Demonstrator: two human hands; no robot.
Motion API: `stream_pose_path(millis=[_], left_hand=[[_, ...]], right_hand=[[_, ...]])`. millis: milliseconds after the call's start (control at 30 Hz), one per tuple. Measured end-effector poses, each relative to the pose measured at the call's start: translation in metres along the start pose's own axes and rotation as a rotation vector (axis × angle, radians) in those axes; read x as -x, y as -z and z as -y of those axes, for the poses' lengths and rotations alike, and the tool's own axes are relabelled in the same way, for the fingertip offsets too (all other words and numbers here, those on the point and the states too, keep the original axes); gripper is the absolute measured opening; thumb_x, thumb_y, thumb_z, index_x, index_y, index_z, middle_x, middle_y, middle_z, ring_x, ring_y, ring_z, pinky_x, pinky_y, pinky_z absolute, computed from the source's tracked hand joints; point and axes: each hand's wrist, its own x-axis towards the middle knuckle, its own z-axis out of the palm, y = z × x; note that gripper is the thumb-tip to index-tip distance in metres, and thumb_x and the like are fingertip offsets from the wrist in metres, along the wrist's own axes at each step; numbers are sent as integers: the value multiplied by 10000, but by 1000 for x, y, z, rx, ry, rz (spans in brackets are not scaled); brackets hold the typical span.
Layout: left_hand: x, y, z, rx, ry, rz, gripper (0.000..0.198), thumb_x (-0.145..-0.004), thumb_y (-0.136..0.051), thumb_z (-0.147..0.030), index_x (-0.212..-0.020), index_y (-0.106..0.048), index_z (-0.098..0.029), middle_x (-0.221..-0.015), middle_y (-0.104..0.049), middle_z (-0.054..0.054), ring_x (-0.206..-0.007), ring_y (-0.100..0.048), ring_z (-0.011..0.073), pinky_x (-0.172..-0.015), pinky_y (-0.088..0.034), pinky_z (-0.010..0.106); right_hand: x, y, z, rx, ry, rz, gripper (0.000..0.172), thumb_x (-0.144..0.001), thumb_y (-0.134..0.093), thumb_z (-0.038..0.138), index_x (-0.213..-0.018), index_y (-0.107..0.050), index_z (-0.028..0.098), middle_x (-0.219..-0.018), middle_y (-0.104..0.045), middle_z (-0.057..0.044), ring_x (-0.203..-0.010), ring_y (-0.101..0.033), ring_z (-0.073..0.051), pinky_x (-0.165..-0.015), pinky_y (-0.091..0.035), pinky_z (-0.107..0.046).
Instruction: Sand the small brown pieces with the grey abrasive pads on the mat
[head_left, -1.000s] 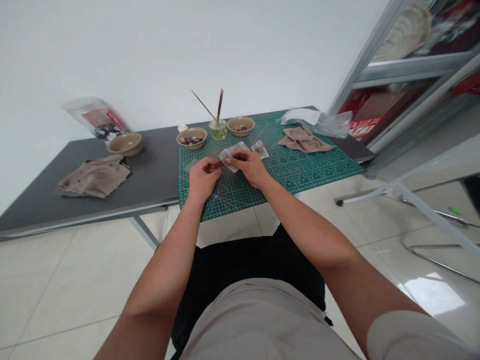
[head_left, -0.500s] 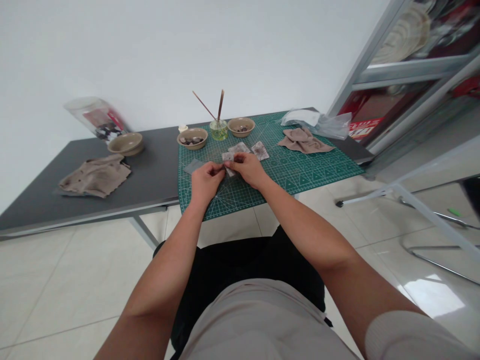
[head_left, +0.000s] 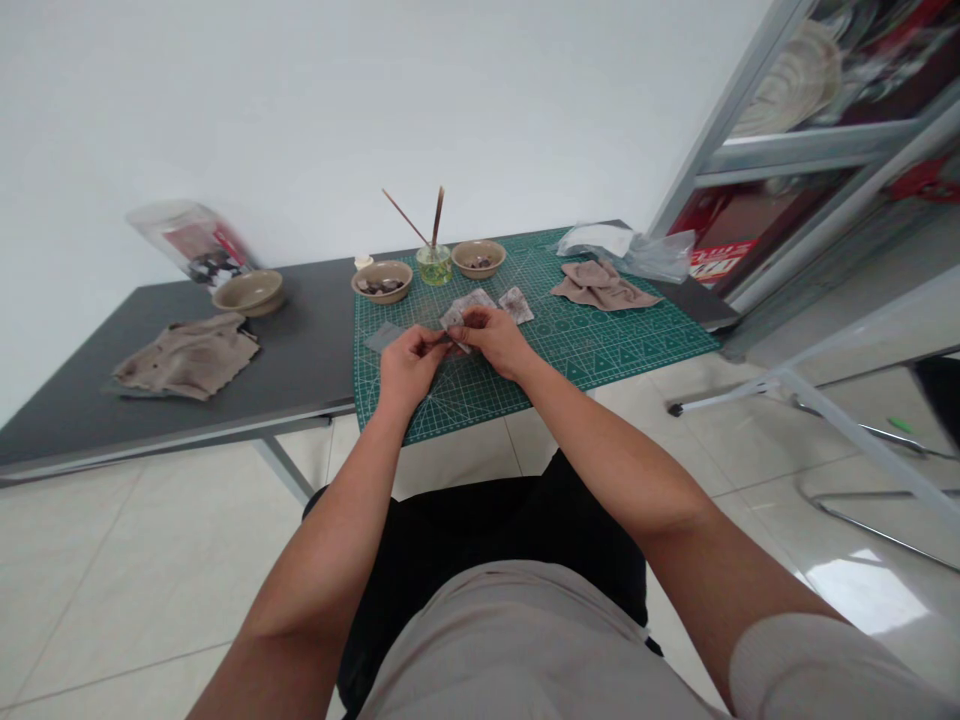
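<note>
My left hand [head_left: 407,366] and my right hand [head_left: 496,340] meet over the green cutting mat [head_left: 622,345]. The right thumb and fingers pinch a whitish, dark-stained pad [head_left: 452,318]. Closed at its fingertips against that pad, my left hand grips something small and dark that I cannot make out. Just beyond the fingers lies a second stained pad [head_left: 474,298], and a third stained pad [head_left: 516,304] is to its right. A grey flat piece [head_left: 382,337] lies beside my left hand.
Behind stand a bowl with dark pieces [head_left: 382,283], a glass jar with two sticks [head_left: 435,265] and another bowl [head_left: 478,259]. Brown cloths lie right [head_left: 600,285] and left [head_left: 187,355], near a left bowl [head_left: 249,292] and a clear container [head_left: 191,240]. A plastic bag [head_left: 630,248] lies back right.
The pad in my right hand has tilted and turned a little between the fingers. Both hands stay close together in nearly the same place. The whole view has shifted slightly.
</note>
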Motion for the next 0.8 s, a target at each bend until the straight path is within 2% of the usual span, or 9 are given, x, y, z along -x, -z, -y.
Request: stream_pose_path(millis=[100, 233, 333, 400, 500, 633, 800], left_hand=[[0, 0, 0, 68, 31, 35, 79, -774, -684, -237, -776, -617, -195, -718, -707, -2, -681, -671, 152, -662, -507, 277], [-2, 0, 2, 49, 33, 9, 102, -774, -686, -257, -787, -602, -200, -723, -701, -4, -684, -664, 148, -670, -517, 277], [-3, 1, 4, 52, -3, -59, 115, -761, -691, -262, -789, -602, -195, -813, -710, 11, -739, -656, 140, -686, -508, 261], [-5, 1, 5, 51, 10, -75, 105, -752, -688, -250, -792, -613, -189, -804, -698, 8, -719, -636, 131, -662, -492, 246], [-7, 2, 4, -21, 24, -49, 97, -756, -681, -263, -808, -662, -183, -709, -658, -11, -642, -582, 121, -618, -456, 240], [-7, 2, 1, -137, -43, -2, 106, -761, -672, -257, -836, -711, -193, -748, -669, 3, -685, -576, 136, -658, -448, 257], [-4, 0, -3, -153, 5, -23, 77, -762, -663, -256, -787, -680, -184, -716, -653, -6, -656, -560, 131, -647, -441, 256]], right_hand=[[-3, 1, -3, -6, -36, -20, 449, -561, -874, 488, -734, -610, 169, -651, -636, 14, -575, -581, -122, -551, -480, -254], [-6, 0, -7, -5, -40, -142, 454, -529, -885, 475, -704, -582, 186, -631, -605, 30, -564, -560, -125, -527, -486, -263], [-5, -1, -6, -59, -18, -205, 442, -543, -873, 471, -737, -596, 188, -706, -640, 21, -621, -589, -138, -593, -522, -294], [-4, -1, -4, -73, 15, -227, 414, -565, -864, 456, -759, -620, 184, -745, -655, 18, -667, -602, -139, -649, -524, -297], [-1, -1, -2, -58, 44, -224, 355, -606, -845, 429, -769, -654, 178, -753, -655, 18, -686, -595, -129, -661, -497, -278], [2, -3, 1, -30, 39, -188, 335, -610, -845, 417, -739, -650, 177, -706, -631, 24, -628, -554, -115, -592, -455, -259], [5, -5, 5, 96, 32, -109, 336, -639, -822, 444, -736, -665, 164, -680, -631, 13, -620, -551, -118, -596, -458, -265]])
